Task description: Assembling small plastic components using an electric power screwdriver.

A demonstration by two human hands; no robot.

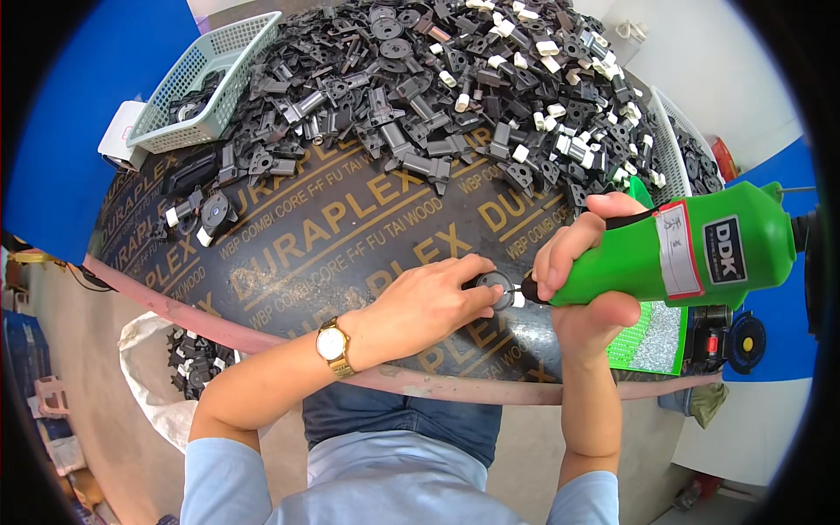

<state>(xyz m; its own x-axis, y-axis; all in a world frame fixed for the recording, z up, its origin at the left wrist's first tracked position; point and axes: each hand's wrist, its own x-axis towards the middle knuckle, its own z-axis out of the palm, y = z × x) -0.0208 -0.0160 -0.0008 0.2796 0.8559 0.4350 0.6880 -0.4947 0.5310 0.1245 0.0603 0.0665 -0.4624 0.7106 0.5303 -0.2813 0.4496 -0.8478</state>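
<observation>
My left hand [429, 297] has its fingers closed on a small black plastic part with a round disc [499, 287], held low over the table near its front edge. Wrapped around a green electric screwdriver [643, 249], my right hand [577, 271] keeps the tool tilted nearly level. Its black nose and thin bit point left and meet the disc, or come very close to it. A bit of white shows at the part's right side. Beneath the screwdriver lies a bright green tray [623, 350] with many small silvery pieces, partly hidden by my right hand.
A big heap of black and white plastic parts [394, 96] covers the table's far side. Pale green baskets stand at the far left [188, 131] and far right [669, 149]. One assembled part [214, 210] lies apart at left. A white sack [144, 367] of parts sits below the pink table edge [201, 324].
</observation>
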